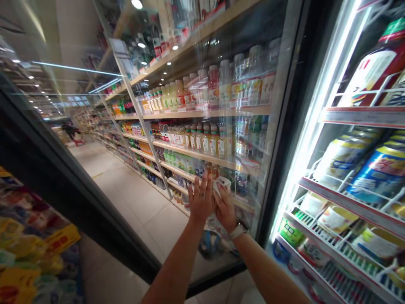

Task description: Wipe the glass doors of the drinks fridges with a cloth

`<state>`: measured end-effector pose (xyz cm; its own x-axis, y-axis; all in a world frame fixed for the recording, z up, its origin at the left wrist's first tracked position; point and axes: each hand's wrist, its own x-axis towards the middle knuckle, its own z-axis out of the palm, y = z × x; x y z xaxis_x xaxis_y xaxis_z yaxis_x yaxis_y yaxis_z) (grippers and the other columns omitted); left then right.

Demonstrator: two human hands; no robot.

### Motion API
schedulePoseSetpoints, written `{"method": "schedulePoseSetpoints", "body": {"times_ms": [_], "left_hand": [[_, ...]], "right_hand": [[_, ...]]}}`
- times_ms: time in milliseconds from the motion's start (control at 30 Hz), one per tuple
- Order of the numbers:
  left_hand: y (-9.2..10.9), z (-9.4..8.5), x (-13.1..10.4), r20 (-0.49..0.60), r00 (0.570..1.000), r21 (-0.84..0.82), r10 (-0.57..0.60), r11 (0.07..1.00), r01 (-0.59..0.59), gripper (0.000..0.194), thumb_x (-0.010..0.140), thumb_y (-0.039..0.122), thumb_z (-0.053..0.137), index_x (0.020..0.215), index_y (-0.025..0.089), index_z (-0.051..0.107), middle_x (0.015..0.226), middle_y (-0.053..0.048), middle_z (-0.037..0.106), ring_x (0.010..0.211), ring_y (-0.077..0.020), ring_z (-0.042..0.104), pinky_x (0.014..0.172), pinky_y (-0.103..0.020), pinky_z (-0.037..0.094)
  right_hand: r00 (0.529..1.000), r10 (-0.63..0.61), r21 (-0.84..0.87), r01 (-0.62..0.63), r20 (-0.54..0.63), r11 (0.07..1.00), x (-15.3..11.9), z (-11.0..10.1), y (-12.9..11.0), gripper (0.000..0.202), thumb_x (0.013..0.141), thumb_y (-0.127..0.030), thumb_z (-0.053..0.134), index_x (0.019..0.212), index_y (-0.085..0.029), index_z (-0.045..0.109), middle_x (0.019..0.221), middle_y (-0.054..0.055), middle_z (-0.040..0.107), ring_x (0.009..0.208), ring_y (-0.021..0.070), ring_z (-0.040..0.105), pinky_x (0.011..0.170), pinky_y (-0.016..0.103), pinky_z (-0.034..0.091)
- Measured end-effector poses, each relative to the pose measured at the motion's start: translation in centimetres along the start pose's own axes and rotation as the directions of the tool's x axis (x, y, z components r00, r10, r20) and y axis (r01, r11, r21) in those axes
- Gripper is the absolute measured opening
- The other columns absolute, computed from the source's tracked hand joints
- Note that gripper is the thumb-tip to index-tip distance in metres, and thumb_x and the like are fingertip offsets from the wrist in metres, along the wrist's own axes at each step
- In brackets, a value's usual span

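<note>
Head view: the person's got a white cloth (223,182) up at the glass door (177,249), around 6 o'clock, a bit below centre. Right hand (225,207) has its fingers over the cloth, can't tell how tight. Left hand (201,205) is just beside it at 9 o'clock, fingers nearly straight, little gaps between. Looks like the wiping's underway, not finished. Can't tell which bits are done; the pane shows hazy reflections towards 12. Lit fridge shelves (363,117) sit at 3.
</note>
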<state>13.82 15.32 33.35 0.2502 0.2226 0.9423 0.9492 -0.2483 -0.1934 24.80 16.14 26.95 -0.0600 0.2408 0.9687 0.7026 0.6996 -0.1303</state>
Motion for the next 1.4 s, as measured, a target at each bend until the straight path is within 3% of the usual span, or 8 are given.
{"method": "schedulePoseSetpoints", "body": {"times_ms": [300,433,600,700,867,1000,1167,1400], "left_hand": [[0.5,-0.6,0.7,-0.040,0.998,0.094,0.052,0.994,-0.048,0.065,0.092,0.029,0.051,0.150,0.012,0.030,0.147,-0.013,0.044,0.148,-0.0233,0.017,0.124,-0.043,0.008],[0.9,-0.1,0.4,-0.041,0.999,0.080,0.024,0.997,-0.020,0.064,0.093,0.030,0.048,0.152,0.015,0.027,0.146,-0.013,0.044,0.146,-0.0237,0.026,0.123,-0.044,0.008],[-0.4,-1.3,0.6,0.061,0.997,0.012,0.056,0.998,-0.057,0.060,0.094,0.027,0.042,0.152,0.017,0.027,0.147,-0.011,0.044,0.143,-0.0219,0.033,0.123,-0.040,0.008],[-3.1,-3.5,0.9,0.123,0.976,-0.070,0.178,0.983,-0.170,0.059,0.093,0.021,0.041,0.151,0.021,0.031,0.149,-0.009,0.043,0.142,-0.0188,0.035,0.122,-0.035,0.016],[-7.3,-5.6,0.3,-0.087,0.996,0.137,-0.035,0.989,0.046,0.063,0.094,0.028,0.047,0.152,0.017,0.025,0.152,-0.014,0.037,0.148,-0.0240,0.019,0.123,-0.046,0.008],[-7.9,-5.4,-0.7,-0.087,0.995,0.166,-0.055,0.984,0.069,0.064,0.094,0.032,0.049,0.152,0.018,0.026,0.151,-0.014,0.039,0.148,-0.0233,0.020,0.123,-0.045,0.007],[-7.8,-5.5,-1.2,-0.069,0.996,0.187,-0.058,0.980,0.070,0.058,0.097,0.029,0.040,0.153,0.020,0.024,0.151,-0.012,0.040,0.147,-0.0212,0.024,0.123,-0.045,0.008],[-7.4,-6.1,-1.0,-0.054,0.997,0.179,-0.048,0.982,0.057,0.062,0.097,0.032,0.044,0.153,0.017,0.023,0.151,-0.013,0.038,0.147,-0.0223,0.022,0.124,-0.044,0.007]], "right_hand": [[0.939,0.231,-0.127,-0.269,-0.253,0.955,1.1,-6.1,10.4,0.061,0.089,-0.005,0.033,0.146,-0.023,0.043,0.157,0.011,0.034,0.146,0.0276,0.029,0.116,0.059,0.031],[0.877,0.333,-0.094,-0.385,-0.346,0.918,1.8,-3.5,6.7,0.059,0.094,-0.011,0.029,0.152,-0.020,0.032,0.159,0.014,0.028,0.148,0.0306,0.023,0.116,0.060,0.029],[0.977,0.174,0.010,-0.174,-0.119,0.985,1.2,0.6,-0.4,0.053,0.096,-0.017,0.036,0.148,-0.025,0.039,0.153,0.011,0.041,0.144,0.0279,0.034,0.115,0.057,0.034],[0.996,0.079,0.038,-0.077,-0.033,0.996,0.8,0.4,-0.5,0.054,0.093,-0.012,0.037,0.144,-0.028,0.046,0.147,0.008,0.049,0.140,0.0241,0.041,0.114,0.052,0.037],[0.986,0.149,0.024,-0.147,-0.080,0.989,1.5,-1.5,1.4,0.062,0.091,-0.006,0.031,0.148,-0.028,0.039,0.156,0.007,0.037,0.146,0.0255,0.029,0.117,0.059,0.030],[0.947,0.280,0.038,-0.278,-0.156,0.960,3.0,-0.1,-2.7,0.064,0.092,-0.007,0.028,0.154,-0.023,0.027,0.160,0.011,0.026,0.149,0.0302,0.018,0.117,0.064,0.025],[0.999,-0.013,0.107,0.009,0.035,0.994,3.7,2.8,-9.2,0.059,0.090,-0.008,0.037,0.146,-0.026,0.042,0.147,0.007,0.050,0.143,0.0234,0.036,0.118,0.051,0.032],[1.000,-0.027,0.026,0.027,0.008,0.999,3.3,-0.5,-3.5,0.064,0.087,-0.001,0.037,0.146,-0.028,0.043,0.152,0.005,0.043,0.145,0.0224,0.032,0.119,0.054,0.026]]}}
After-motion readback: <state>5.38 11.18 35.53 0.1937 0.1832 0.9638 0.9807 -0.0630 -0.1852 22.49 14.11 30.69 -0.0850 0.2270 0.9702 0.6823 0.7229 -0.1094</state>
